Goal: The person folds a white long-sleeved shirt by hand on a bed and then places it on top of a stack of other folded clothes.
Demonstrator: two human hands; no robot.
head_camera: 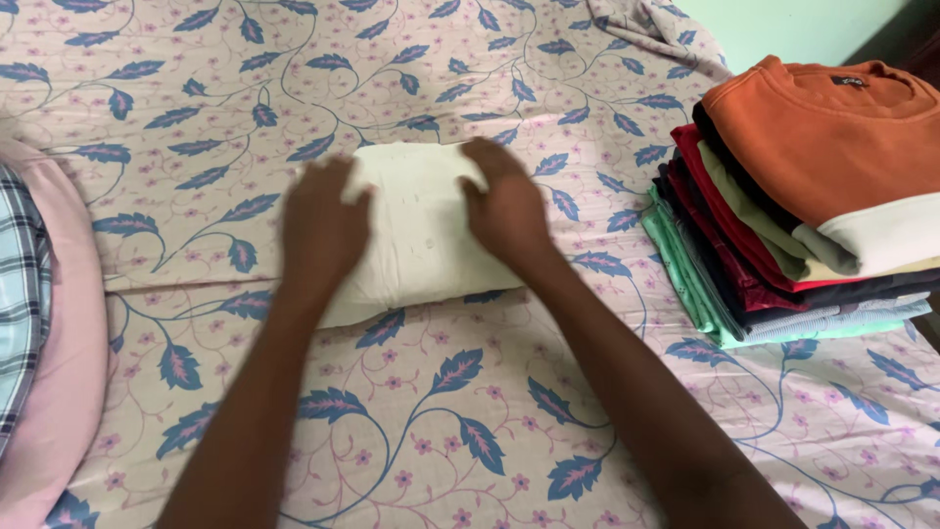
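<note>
A folded cream-white garment (416, 235) lies on a bed covered by a pink sheet with blue leaf print (196, 147). My left hand (321, 230) rests flat on the garment's left edge, fingers spread. On its right side, my right hand (504, 208) presses down with the palm flat. Neither hand grips the cloth; both lie on top of it. Both forearms reach in from the lower edge of the view.
A stack of several folded clothes (813, 235) stands at the right, topped by an orange and white sweatshirt (832, 137). A pink cloth (59, 372) and a blue checked cloth (20, 304) lie at the left edge. A green wall (783, 24) is behind.
</note>
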